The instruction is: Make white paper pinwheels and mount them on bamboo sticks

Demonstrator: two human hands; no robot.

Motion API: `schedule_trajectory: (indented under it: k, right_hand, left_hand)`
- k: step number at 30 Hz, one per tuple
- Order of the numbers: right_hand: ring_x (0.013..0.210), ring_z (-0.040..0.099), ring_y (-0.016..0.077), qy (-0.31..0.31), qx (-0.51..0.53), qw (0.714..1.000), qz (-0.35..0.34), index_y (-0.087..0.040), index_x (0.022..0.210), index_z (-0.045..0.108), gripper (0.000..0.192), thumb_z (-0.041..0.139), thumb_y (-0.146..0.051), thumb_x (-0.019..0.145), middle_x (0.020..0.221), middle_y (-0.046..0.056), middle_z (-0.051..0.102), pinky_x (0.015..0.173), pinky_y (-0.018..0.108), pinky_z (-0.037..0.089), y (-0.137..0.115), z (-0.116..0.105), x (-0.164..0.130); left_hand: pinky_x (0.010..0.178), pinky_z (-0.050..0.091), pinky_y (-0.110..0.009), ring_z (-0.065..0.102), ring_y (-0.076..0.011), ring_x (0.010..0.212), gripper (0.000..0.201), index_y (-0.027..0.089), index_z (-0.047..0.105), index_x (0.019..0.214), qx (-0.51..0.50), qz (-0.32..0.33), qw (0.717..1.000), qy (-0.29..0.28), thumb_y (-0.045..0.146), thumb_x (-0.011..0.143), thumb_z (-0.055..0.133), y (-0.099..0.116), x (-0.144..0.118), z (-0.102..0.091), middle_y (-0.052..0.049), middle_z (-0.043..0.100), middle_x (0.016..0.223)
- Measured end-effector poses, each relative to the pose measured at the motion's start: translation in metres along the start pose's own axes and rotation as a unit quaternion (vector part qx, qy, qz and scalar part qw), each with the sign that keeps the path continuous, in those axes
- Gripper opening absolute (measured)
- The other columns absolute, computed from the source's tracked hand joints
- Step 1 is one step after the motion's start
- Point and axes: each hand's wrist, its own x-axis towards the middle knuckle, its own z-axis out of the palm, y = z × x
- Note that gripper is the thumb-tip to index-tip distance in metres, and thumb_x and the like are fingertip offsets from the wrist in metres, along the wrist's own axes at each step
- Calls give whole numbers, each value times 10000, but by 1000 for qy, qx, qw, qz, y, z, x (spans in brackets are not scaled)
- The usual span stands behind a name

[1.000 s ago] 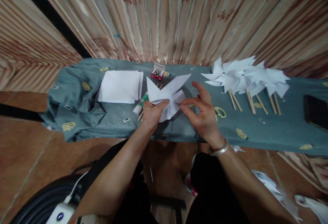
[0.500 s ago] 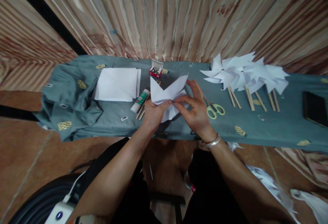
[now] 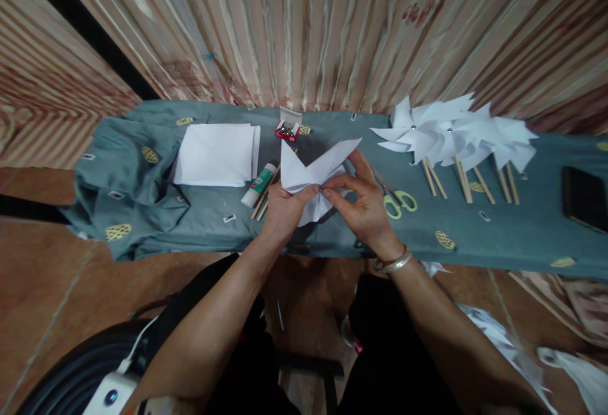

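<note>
A white paper pinwheel [image 3: 316,171] with pointed blades is held over the table's front part. My left hand [image 3: 285,209] is closed on its left side, the thumb pressing near the centre. At that centre, the thumb and forefinger of my right hand [image 3: 363,206] pinch a small thing, perhaps a thumbtack, mostly hidden by the fingertips. Left of the paper lie thin wooden sticks [image 3: 264,203] and a green-and-white glue stick [image 3: 259,185]. Behind it stands an open red box of thumbtacks [image 3: 287,130]. Scissors [image 3: 399,203] with yellow-green handles lie beside my right hand.
A stack of white paper [image 3: 213,155] lies on the left of the cloth-covered table [image 3: 332,247]. Several finished pinwheels [image 3: 451,128] on sticks lie to the right, with a black phone [image 3: 584,198] beyond. A pleated curtain [image 3: 304,35] hangs behind. Paper scraps [image 3: 494,332] lie below right.
The pinwheel's upper right blade has swung a little outward to the right. Both hands keep nearly the same place and hold at the centre.
</note>
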Motion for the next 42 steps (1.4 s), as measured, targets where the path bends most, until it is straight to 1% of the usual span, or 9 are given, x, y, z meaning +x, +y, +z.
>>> schedule_trajectory:
  k: [7,12,15,18,24,29,33,37,42]
  right_hand:
    - [1422,360,277,2,10,1000,15,-248,794,687,64,655,-296,824,1437,13,509,1175,516,284,-1,2,0]
    - [1379,425,268,-2,17,999,30,-253,800,684,55,654,-294,821,1393,16,552,1160,494,315,-2,2,-1]
    - [1364,445,261,-1,20,999,39,-255,794,685,67,653,-305,823,1379,17,563,1159,484,320,-3,3,-2]
    - [1352,462,266,6,39,998,54,-249,789,691,73,659,-307,818,1365,31,578,1158,489,317,-3,3,-2]
    - [1343,475,261,4,58,995,83,-248,784,696,55,675,-295,804,1333,32,606,1157,490,313,-2,4,-2]
    - [1330,488,265,5,71,992,100,-239,796,709,78,679,-310,801,1313,44,617,1152,474,323,-1,5,-3]
    - [1330,491,265,13,84,990,111,-240,783,710,78,690,-315,787,1318,39,619,1142,476,333,-2,6,-3]
    - [1287,530,265,24,100,989,110,-225,778,703,114,707,-338,768,1287,57,633,1129,475,345,-4,5,-4]
    - [1306,506,286,55,88,987,125,-212,854,670,215,744,-376,736,1354,94,576,1116,490,354,-5,6,-6]
  left_hand:
    - [763,541,-317,689,-206,760,225,181,754,760,9,-2,1000,6,216,541,796,1,-1,1,-25,763,800]
    - [766,543,-323,695,-223,809,224,183,748,756,13,-3,1000,-2,231,543,799,2,-2,1,-32,761,802]
    - [739,543,-312,691,-215,778,228,176,746,759,21,-8,1000,1,231,543,796,2,-2,0,-31,758,788]
    - [731,543,-309,685,-199,736,266,163,752,787,15,-11,1000,-9,236,537,805,2,-2,-1,-33,761,797]
    - [793,560,-355,699,-234,801,382,156,761,844,12,-21,999,-25,298,503,856,2,-1,-3,-54,770,859]
    - [786,558,-347,703,-223,781,365,151,762,825,1,-24,999,-33,297,508,870,1,-1,-3,-56,771,852]
    - [777,560,-351,703,-220,775,382,139,758,853,3,-29,999,-39,308,528,869,1,0,-4,-64,771,861]
    - [781,557,-348,701,-213,773,384,132,753,849,8,-25,998,-50,324,536,869,0,0,-6,-59,769,848]
    - [795,558,-344,701,-211,796,337,143,761,837,16,-18,998,-60,324,568,852,-1,2,-7,-58,770,856]
